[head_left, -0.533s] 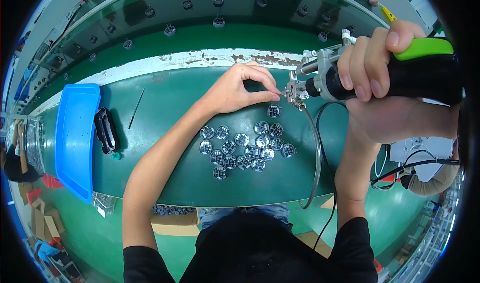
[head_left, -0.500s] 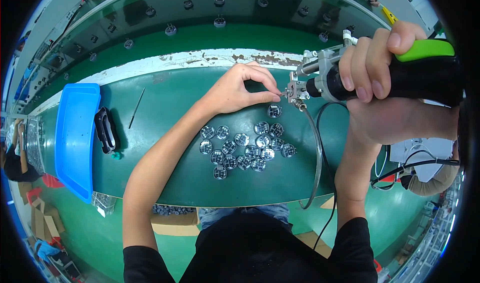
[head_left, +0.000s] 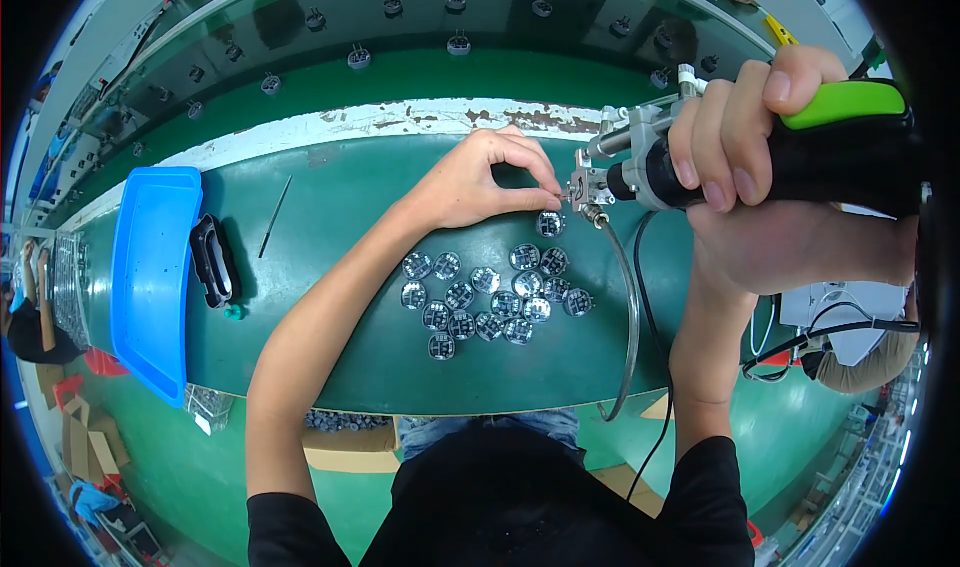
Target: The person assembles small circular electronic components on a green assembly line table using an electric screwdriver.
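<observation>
In my right hand [head_left: 735, 132] is a black electric screwdriver [head_left: 840, 152] with a green lever, held level and pointing left, its metal nose block [head_left: 588, 184] over the table. My left hand [head_left: 490, 177] is closed in a pinch, thumb and forefinger meeting right at that nose; whatever they pinch is too small to make out. Just below the fingertips a round part [head_left: 550, 224] with a dark circuit face lies on the green table [head_left: 330, 217]. Several more such round parts [head_left: 485, 280] lie in a loose group nearer to me.
A blue tray [head_left: 150, 277], a black holder [head_left: 212, 262] and a thin rod [head_left: 274, 217] lie at the left. A clear hose [head_left: 632, 327] and black cable hang from the screwdriver across the table's right side. Beyond the white ledge [head_left: 370, 119], a conveyor [head_left: 420, 72] carries round pronged parts.
The screwdriver and my right hand have shifted slightly left, its nose closer to my left fingertips. Parts on the conveyor have moved to the right. My left hand has hardly moved.
</observation>
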Demonstrator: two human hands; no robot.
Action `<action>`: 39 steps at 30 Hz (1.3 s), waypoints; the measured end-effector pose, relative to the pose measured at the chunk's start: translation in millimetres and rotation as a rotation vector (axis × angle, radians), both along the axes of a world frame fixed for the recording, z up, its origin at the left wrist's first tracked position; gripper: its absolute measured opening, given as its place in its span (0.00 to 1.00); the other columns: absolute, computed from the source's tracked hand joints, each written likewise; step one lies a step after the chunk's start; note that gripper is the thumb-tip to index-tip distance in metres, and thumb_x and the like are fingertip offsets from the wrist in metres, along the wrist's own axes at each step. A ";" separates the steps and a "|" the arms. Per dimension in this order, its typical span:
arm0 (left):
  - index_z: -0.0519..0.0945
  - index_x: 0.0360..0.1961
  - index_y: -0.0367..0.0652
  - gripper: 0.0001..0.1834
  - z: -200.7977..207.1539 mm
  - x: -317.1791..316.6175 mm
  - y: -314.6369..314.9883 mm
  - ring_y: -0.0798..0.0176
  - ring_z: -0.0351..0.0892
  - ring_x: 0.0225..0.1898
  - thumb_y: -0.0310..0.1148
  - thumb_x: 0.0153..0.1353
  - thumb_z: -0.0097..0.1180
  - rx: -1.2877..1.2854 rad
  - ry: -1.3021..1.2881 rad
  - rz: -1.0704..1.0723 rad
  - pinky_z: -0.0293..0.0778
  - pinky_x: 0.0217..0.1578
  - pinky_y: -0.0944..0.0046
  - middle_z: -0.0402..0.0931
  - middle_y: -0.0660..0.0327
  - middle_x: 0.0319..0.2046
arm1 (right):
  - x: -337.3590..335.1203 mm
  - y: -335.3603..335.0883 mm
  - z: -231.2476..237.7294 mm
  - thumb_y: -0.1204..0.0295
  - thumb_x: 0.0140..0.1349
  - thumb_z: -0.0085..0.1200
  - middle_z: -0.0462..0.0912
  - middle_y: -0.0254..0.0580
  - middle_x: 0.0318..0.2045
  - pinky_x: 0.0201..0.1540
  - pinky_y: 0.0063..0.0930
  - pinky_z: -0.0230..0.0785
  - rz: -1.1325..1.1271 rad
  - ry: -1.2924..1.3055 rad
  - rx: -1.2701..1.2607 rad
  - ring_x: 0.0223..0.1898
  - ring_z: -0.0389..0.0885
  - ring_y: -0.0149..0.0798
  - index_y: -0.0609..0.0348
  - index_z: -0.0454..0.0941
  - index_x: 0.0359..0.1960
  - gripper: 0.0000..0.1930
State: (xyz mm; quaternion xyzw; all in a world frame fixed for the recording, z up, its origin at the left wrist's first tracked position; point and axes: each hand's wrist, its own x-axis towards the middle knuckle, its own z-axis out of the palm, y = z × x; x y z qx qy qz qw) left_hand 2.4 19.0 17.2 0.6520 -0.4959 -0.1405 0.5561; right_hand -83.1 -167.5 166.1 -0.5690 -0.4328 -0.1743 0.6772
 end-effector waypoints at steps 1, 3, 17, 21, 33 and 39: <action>0.88 0.32 0.40 0.06 0.3 0.2 0.6 0.62 0.80 0.45 0.27 0.55 0.75 0.000 -0.001 0.000 0.73 0.53 0.60 0.86 0.62 0.37 | 0.5 0.3 -0.1 0.11 0.50 0.26 0.67 0.28 0.18 0.21 0.25 0.62 0.018 -0.004 0.004 0.15 0.64 0.26 0.59 0.71 0.48 0.58; 0.88 0.32 0.41 0.06 1.0 0.5 0.2 0.62 0.80 0.45 0.27 0.55 0.74 0.002 0.008 -0.007 0.73 0.53 0.60 0.86 0.62 0.36 | 0.9 -0.4 0.3 0.11 0.50 0.26 0.67 0.29 0.18 0.21 0.25 0.62 0.051 -0.013 0.009 0.15 0.64 0.26 0.59 0.72 0.48 0.57; 0.89 0.33 0.41 0.06 -3.1 0.3 1.3 0.62 0.80 0.45 0.27 0.54 0.75 -0.017 -0.009 0.008 0.73 0.52 0.60 0.86 0.62 0.36 | 1.9 4.4 2.8 0.12 0.50 0.25 0.65 0.29 0.16 0.19 0.25 0.61 0.038 -0.029 0.005 0.13 0.63 0.27 0.59 0.72 0.46 0.56; 0.90 0.32 0.40 0.06 -4.6 0.0 0.2 0.63 0.80 0.44 0.27 0.53 0.75 -0.037 -0.036 0.016 0.73 0.52 0.60 0.86 0.62 0.35 | 11.5 -0.3 -2.4 0.12 0.50 0.25 0.65 0.29 0.16 0.19 0.25 0.61 0.080 -0.049 0.019 0.13 0.63 0.27 0.59 0.72 0.45 0.57; 0.88 0.34 0.42 0.12 -2.7 -2.8 -0.9 0.64 0.80 0.44 0.31 0.51 0.77 0.030 -0.073 0.086 0.73 0.51 0.60 0.85 0.65 0.36 | 13.1 -3.5 -3.3 0.11 0.48 0.29 0.66 0.29 0.17 0.20 0.25 0.60 0.054 -0.038 0.021 0.14 0.63 0.27 0.60 0.72 0.45 0.57; 0.87 0.39 0.43 0.20 -1.8 -6.1 2.2 0.61 0.77 0.48 0.44 0.50 0.78 0.184 -0.253 0.063 0.61 0.60 0.57 0.83 0.67 0.40 | 9.9 -9.9 -0.2 0.11 0.49 0.30 0.66 0.29 0.17 0.20 0.25 0.60 0.045 -0.022 -0.012 0.14 0.63 0.27 0.61 0.72 0.45 0.57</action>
